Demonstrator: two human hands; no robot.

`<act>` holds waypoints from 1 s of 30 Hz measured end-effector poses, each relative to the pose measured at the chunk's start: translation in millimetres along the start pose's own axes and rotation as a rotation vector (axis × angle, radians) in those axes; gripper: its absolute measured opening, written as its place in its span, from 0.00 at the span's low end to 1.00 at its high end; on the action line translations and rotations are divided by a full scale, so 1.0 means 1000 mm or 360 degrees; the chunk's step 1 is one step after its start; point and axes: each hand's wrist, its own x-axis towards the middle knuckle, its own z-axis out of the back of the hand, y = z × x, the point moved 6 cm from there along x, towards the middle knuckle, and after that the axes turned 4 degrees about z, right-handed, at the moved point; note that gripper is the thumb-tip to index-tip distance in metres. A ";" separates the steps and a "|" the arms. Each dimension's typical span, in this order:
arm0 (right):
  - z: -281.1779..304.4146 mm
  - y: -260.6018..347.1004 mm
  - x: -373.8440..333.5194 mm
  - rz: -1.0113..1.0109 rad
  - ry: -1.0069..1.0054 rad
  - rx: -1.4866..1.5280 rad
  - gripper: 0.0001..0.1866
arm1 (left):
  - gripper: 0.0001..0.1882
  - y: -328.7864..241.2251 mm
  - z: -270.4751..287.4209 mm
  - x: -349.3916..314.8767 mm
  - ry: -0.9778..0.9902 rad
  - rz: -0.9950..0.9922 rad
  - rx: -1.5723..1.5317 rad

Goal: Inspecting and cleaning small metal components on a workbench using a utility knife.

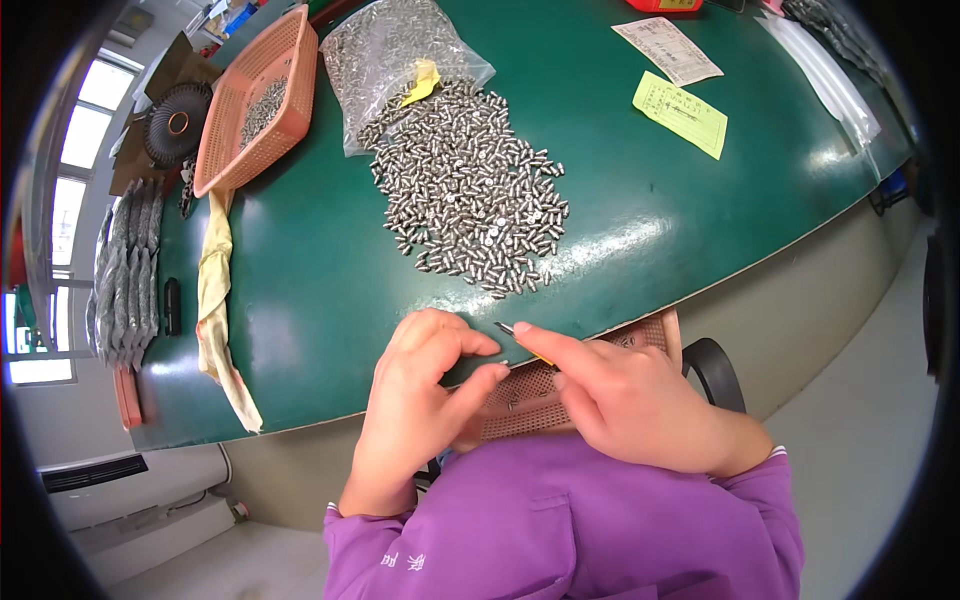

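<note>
My right hand [640, 405] is closed around a slim cutter knife [543, 357], its handle yellow where it shows and its narrow dark tip directed toward the table. The index finger lies stretched along it, and the palm hides the remainder. To its left, my left hand [408, 385] rests at the table's front edge with bent fingers. Its thumb and index tips stand a little apart, with no part visible between them. Beyond both hands spreads a heap of small silvery metal pins [465, 190] with pointed ends, spilling from a clear plastic bag [390, 50].
A pink basket [528, 398] sits below the table edge, partly under my hands. Another pink basket [298, 110] holds more metal parts at left, near a cream cloth strip [214, 290] and black fan [178, 124]. Paper slips [680, 113] lie on the green table [310, 260].
</note>
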 end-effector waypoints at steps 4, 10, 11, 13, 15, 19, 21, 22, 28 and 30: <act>0.004 -0.002 -0.003 0.0003 -0.0065 0.0020 0.29 | 0.09 0.012 0.000 0.010 -0.0315 0.0079 0.0177; 0.005 0.000 -0.003 0.0047 -0.0093 -0.0055 0.29 | 0.08 0.010 -0.003 0.020 -0.0398 0.0040 0.0288; 0.006 0.001 -0.003 0.0052 -0.0097 -0.0058 0.29 | 0.08 0.008 -0.002 0.019 -0.0419 -0.0031 0.0330; 0.005 0.001 -0.004 0.0051 -0.0100 -0.0061 0.29 | 0.08 0.008 -0.002 0.016 -0.0387 -0.0105 0.0345; 0.004 -0.002 -0.004 0.0029 -0.0087 -0.0056 0.30 | 0.10 0.001 -0.004 0.012 -0.0332 -0.0210 0.0347; 0.004 0.004 -0.002 0.0024 -0.0015 -0.0206 0.31 | 0.10 -0.002 -0.006 -0.001 -0.0282 -0.0166 0.0165; 0.000 0.003 -0.002 0.0056 -0.0071 -0.0121 0.31 | 0.12 0.006 -0.008 -0.004 -0.0283 -0.0031 0.0071; 0.000 0.004 -0.002 0.0053 -0.0070 -0.0121 0.31 | 0.12 0.006 -0.009 -0.005 -0.0281 -0.0029 0.0070; -0.004 0.006 0.000 -0.0002 0.0006 -0.0084 0.32 | 0.23 0.018 -0.013 -0.008 -0.0354 0.0125 -0.0178; -0.003 0.006 0.000 0.0015 -0.0022 -0.0064 0.31 | 0.25 0.020 -0.014 -0.006 -0.0311 0.0193 -0.0262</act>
